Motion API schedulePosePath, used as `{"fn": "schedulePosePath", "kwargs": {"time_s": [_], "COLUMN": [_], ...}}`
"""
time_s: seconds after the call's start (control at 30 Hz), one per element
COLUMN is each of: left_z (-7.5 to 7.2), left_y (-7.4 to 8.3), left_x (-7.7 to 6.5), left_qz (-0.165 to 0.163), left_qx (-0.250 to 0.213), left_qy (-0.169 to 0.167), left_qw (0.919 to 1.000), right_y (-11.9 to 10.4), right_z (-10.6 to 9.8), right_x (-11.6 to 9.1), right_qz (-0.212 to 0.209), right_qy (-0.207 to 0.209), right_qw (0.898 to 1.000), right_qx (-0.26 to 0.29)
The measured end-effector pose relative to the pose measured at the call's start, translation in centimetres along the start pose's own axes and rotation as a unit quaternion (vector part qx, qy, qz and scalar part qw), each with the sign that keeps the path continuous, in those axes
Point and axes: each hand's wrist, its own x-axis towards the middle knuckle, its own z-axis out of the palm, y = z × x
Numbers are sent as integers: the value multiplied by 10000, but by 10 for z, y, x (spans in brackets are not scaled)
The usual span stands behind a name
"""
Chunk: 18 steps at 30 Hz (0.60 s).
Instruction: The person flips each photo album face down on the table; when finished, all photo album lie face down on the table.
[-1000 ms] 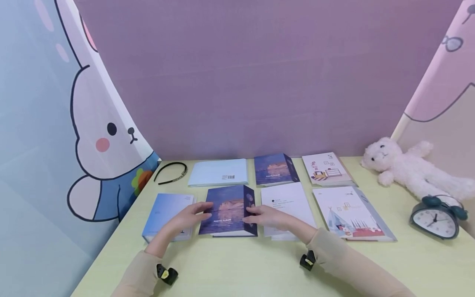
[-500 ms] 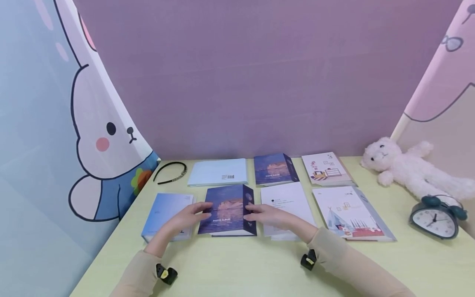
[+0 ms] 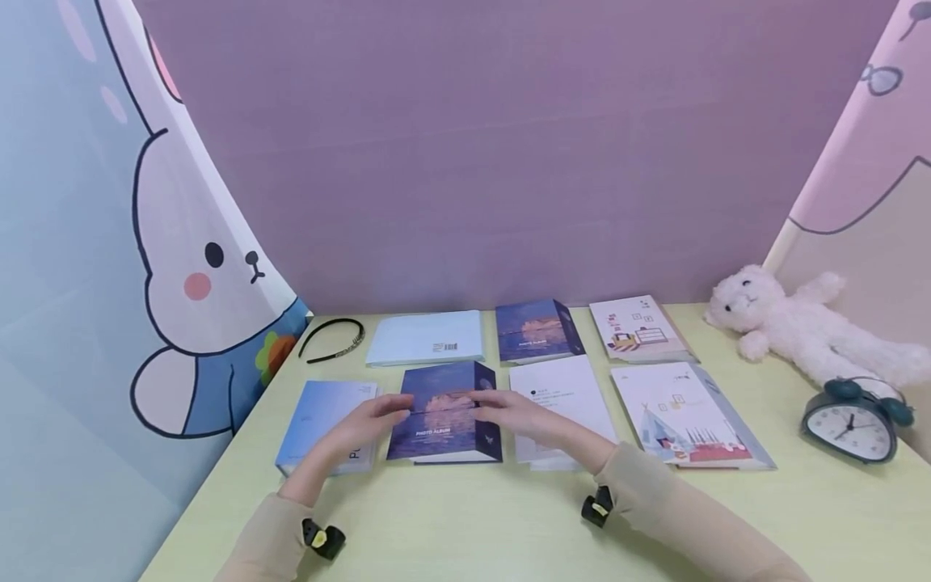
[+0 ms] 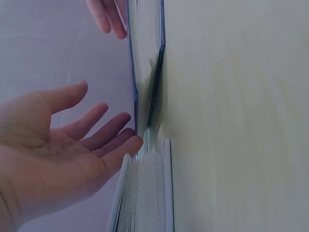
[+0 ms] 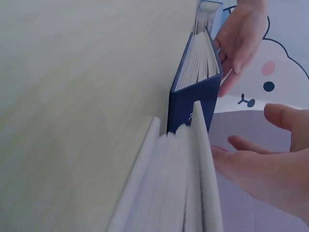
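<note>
A dark blue photo album [image 3: 444, 432] with a seaside cliff on its cover lies closed in the front row, its spine to the right. My left hand [image 3: 367, 420] is at its left edge, thumb and fingers apart; the left wrist view shows those fingers [image 4: 108, 137] loosely extended beside the cover. Over the spine side reaches my right hand [image 3: 512, 412], fingertips overlapping the cover in the head view. In the right wrist view the right hand [image 5: 270, 164] has its thumb spread wide, with nothing gripped. The album's page block [image 5: 198, 60] faces the front of the table.
A light blue album [image 3: 316, 420] lies left of it and a white album [image 3: 563, 396] right. Farther right is a tent-pattern album [image 3: 687, 412]. Behind are a pale blue album [image 3: 425, 335], a matching seaside album [image 3: 534, 331], headband [image 3: 330, 356], plush toy [image 3: 800, 327] and alarm clock [image 3: 851, 428].
My right hand has shifted from the album's spine slightly up and left, so its fingertips now overlap the cover. The left hand stays almost in place, and the album has not visibly moved.
</note>
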Motion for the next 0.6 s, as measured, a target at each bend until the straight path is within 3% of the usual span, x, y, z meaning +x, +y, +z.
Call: {"fn": "schedulePosePath", "kwargs": {"time_s": [0.23, 0.4, 0.6], "left_z": [-13, -27, -43], "left_y": [4, -3, -13], "left_x": [-2, -6, -12], "left_qz": [144, 330, 268], "left_qx": [-135, -327, -347], "left_qy": [491, 657, 784], "left_qw": [9986, 9968, 9960], "right_y": [-12, -24, -37], "right_z": [10, 18, 27], "right_x": [11, 20, 31], "right_qz": [-411, -567, -735], "right_qy": [563, 439, 240], "right_qw": [9975, 9974, 9969], "right_qx": [86, -57, 118]}}
